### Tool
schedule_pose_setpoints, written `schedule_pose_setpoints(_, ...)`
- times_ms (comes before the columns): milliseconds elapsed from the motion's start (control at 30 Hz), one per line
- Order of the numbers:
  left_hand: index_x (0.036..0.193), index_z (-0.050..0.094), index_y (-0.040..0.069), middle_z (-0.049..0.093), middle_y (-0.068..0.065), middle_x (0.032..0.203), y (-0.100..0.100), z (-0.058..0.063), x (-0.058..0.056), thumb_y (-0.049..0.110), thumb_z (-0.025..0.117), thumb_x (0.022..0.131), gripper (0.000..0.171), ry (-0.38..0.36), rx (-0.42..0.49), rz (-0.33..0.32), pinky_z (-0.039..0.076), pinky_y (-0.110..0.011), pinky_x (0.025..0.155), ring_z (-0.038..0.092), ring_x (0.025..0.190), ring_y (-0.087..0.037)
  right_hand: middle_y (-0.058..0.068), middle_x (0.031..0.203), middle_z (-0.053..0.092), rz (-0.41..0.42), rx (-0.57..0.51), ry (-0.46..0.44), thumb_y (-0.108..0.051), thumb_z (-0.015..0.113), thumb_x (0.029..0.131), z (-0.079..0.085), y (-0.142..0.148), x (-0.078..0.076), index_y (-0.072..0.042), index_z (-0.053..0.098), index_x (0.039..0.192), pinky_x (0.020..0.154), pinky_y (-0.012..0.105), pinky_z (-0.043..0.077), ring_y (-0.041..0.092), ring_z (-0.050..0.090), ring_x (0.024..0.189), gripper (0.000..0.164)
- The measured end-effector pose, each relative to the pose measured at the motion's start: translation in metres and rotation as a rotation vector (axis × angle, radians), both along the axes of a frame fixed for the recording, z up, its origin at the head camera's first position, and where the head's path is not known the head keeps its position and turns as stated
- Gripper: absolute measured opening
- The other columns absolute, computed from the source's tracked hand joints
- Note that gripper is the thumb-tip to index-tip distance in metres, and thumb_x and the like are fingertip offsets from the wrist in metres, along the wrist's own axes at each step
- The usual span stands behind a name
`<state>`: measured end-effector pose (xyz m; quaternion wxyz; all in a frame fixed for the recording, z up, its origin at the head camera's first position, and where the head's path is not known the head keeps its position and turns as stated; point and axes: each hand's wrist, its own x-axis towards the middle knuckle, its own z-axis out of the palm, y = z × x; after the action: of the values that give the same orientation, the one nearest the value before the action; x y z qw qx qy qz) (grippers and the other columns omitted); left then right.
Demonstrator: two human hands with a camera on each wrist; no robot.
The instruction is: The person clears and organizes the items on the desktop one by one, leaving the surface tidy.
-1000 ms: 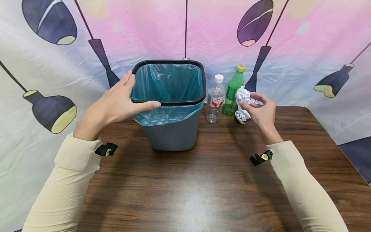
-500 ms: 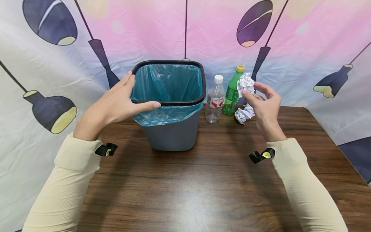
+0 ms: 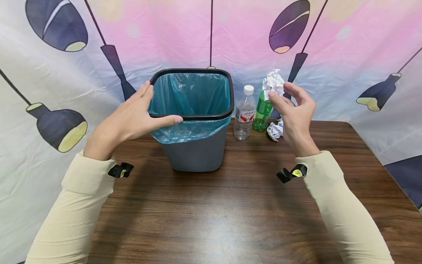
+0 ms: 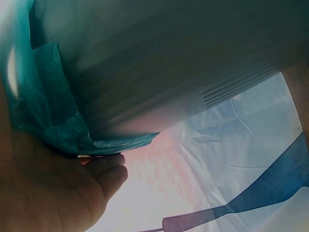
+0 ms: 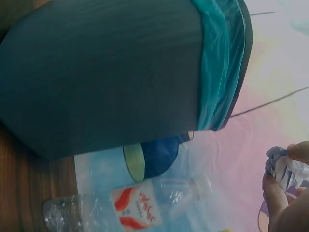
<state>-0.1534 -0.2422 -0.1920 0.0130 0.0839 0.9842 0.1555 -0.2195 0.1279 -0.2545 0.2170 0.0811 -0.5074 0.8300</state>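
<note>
Two bare hands reach over a brown wood-grain surface (image 3: 211, 205). The right hand (image 3: 298, 113) pinches a crumpled paper ball (image 3: 273, 83) between thumb and fingers, which stand apart only by the bulk of the paper; the ball sticks up past the fingertips, raised off the surface. The right wrist view shows the same grip at its right edge.

Directly behind the pinched ball, and partly hidden by it, stands a green bottle (image 3: 263, 112). Below the right fingers, a second paper ball (image 3: 275, 130) rests on the surface, partly covered by the hand. To the left of these fingers, and lower than them, a clear bottle (image 3: 244, 116) with a white cap and a red-and-white label stands upright, just beside the green one.

Farther left, between the fingers of both hands, is a grey bin (image 3: 197, 156), lined with a teal bag (image 3: 189, 132) that folds out over its black rim (image 3: 204, 117). The left hand (image 3: 123, 117) rests against the bin: its straight fingers lie at the left side of the rim, while the thumb, spread wide from them, stretches along the front edge. The dim left wrist view shows two fingertips (image 4: 116, 176) at the bag's folded edge.

Behind all the fingers hangs a cloth (image 3: 244, 40) printed with dark lamps.
</note>
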Motion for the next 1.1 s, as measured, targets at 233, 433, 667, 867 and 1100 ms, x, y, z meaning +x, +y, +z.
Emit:
schedule_pose_setpoints(233,0.161,-0.006,0.005,-0.014,-0.008,0.168,0.0,0.0,0.0,0.083,0.052,0.083,0.125,0.003,-0.005,0.003,0.006,-0.063,0.12,-0.01,0.155,-0.027,0.018,0.12,0.058,0.044,-0.028,0.053,0.012,0.081,0.077,0.009,-0.012,0.003,0.005,0.069,0.118,0.079,0.031,0.061,0.023,0.069,0.086,0.044)
schedule_pose_setpoints(433,0.161,-0.007,0.006,-0.015,-0.007,0.168,0.0,0.001,0.0,0.083,0.052,0.083,0.125,0.0,-0.005,0.007,0.007,-0.064,0.12,-0.01,0.155,-0.028,0.017,0.121,0.058,0.045,-0.024,0.066,0.01,0.082,0.077,0.016,-0.022,0.006,0.004,0.068,0.119,0.077,0.029,0.06,0.024,0.069,0.088,0.045)
schedule_pose_setpoints(667,0.161,-0.007,0.006,-0.015,-0.007,0.168,0.001,0.001,0.0,0.084,0.052,0.083,0.125,-0.006,-0.006,0.011,0.007,-0.064,0.119,-0.01,0.155,-0.028,0.018,0.118,0.06,0.049,0.03,0.116,0.006,0.082,0.079,0.02,-0.033,0.008,0.004,0.068,0.121,0.081,0.03,0.06,0.026,0.069,0.088,0.044)
schedule_pose_setpoints(867,0.161,-0.007,0.006,-0.015,-0.007,0.168,0.001,0.001,0.0,0.083,0.052,0.083,0.125,-0.005,-0.004,0.012,0.007,-0.064,0.119,-0.009,0.155,-0.028,0.017,0.118,0.061,0.063,0.068,0.146,0.004,0.083,0.078,0.022,-0.042,0.008,0.002,0.07,0.119,0.082,0.03,0.059,0.027,0.068,0.09,0.043)
schedule_pose_setpoints(1100,0.161,-0.007,0.006,-0.015,-0.007,0.168,0.0,0.0,0.001,0.084,0.052,0.083,0.125,-0.007,-0.001,0.011,0.006,-0.063,0.12,-0.01,0.155,-0.027,0.016,0.126,0.061,0.066,0.144,0.147,-0.001,0.083,0.08,0.027,-0.051,0.01,0.0,0.069,0.124,0.084,0.03,0.058,0.029,0.066,0.096,0.046)
